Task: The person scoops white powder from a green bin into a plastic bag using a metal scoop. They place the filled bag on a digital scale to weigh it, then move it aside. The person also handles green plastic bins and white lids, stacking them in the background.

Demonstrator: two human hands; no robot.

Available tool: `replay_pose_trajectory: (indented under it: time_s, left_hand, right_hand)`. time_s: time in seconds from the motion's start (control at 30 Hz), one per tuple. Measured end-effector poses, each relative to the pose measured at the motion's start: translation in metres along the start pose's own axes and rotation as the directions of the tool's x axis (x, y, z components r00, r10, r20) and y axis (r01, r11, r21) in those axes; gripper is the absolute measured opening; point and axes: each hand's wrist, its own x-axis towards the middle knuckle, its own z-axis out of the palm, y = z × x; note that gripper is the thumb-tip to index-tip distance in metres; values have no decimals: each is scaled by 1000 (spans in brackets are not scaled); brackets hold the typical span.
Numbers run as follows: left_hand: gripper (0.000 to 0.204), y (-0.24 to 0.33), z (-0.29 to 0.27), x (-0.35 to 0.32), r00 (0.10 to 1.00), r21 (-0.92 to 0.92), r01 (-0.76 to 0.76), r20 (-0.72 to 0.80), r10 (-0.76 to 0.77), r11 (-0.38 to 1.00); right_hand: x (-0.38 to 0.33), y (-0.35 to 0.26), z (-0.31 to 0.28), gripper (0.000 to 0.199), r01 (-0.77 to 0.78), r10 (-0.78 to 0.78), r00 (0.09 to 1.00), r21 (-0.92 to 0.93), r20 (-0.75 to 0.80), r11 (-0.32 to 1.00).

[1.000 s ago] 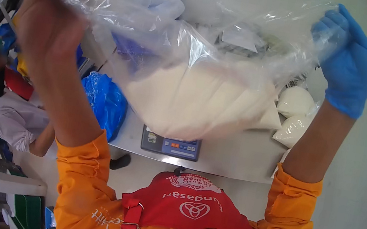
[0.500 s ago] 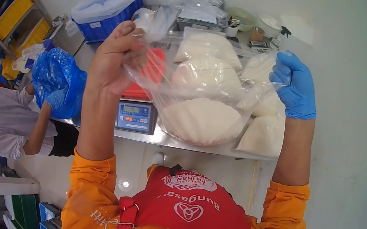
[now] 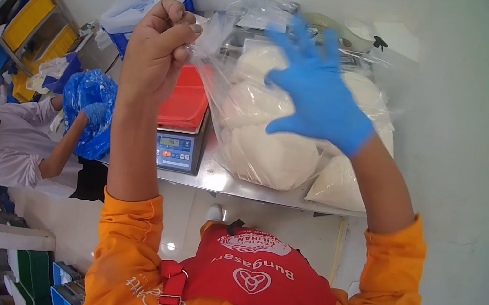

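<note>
My bare left hand point(image 3: 161, 48) pinches the gathered top of a clear plastic bag point(image 3: 273, 157) at its left corner. White powder fills the lower part of this bag, which rests on the steel table point(image 3: 215, 173). Above the bags, my right hand point(image 3: 320, 84), in a blue glove, has its fingers spread and slightly blurred, and grips nothing. Beneath and behind it lie several more clear bags of white powder point(image 3: 343, 182). Left of the held bag stands a blue digital scale point(image 3: 179, 151) with a red tray point(image 3: 185, 100) on top.
A co-worker point(image 3: 27, 139) at the left handles a blue plastic bag point(image 3: 93, 108). Behind my left hand is a blue crate with a white liner point(image 3: 132, 11). Bowls point(image 3: 358, 36) and a spray bottle point(image 3: 379, 44) stand along the back. A rack with yellow bins point(image 3: 29, 19) is at far left.
My right hand has let go of the bag's right corner, opened, and swung left over the bags. My left hand still holds its corner, slightly higher.
</note>
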Motion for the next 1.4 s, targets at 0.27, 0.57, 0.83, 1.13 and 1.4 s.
replay_pose_trajectory:
  time_s: [0.27, 0.57, 0.83, 1.13, 1.4]
  left_hand:
    - [141, -214, -24, -114, 920, 812, 68, 174, -351, 579]
    - [83, -278, 68, -106, 950, 886, 310, -305, -68, 344]
    - [55, -309, 51, -79, 944, 904, 330, -312, -111, 271]
    - [33, -339, 25, -66, 995, 998, -9, 15, -98, 56]
    - [24, -310, 35, -61, 966, 973, 105, -51, -252, 206]
  right_hand:
    - [39, -29, 47, 29, 27, 47, 977, 338, -208, 941]
    - [-9, -178, 40, 18, 350, -592, 799, 718, 106, 602]
    - [-17, -9, 7, 19, 233, -272, 948, 217, 167, 948]
    - [-17, -8, 77, 19, 42, -36, 986, 32, -160, 999]
    - [-192, 47, 123, 10, -417, 349, 692, -45, 632, 908]
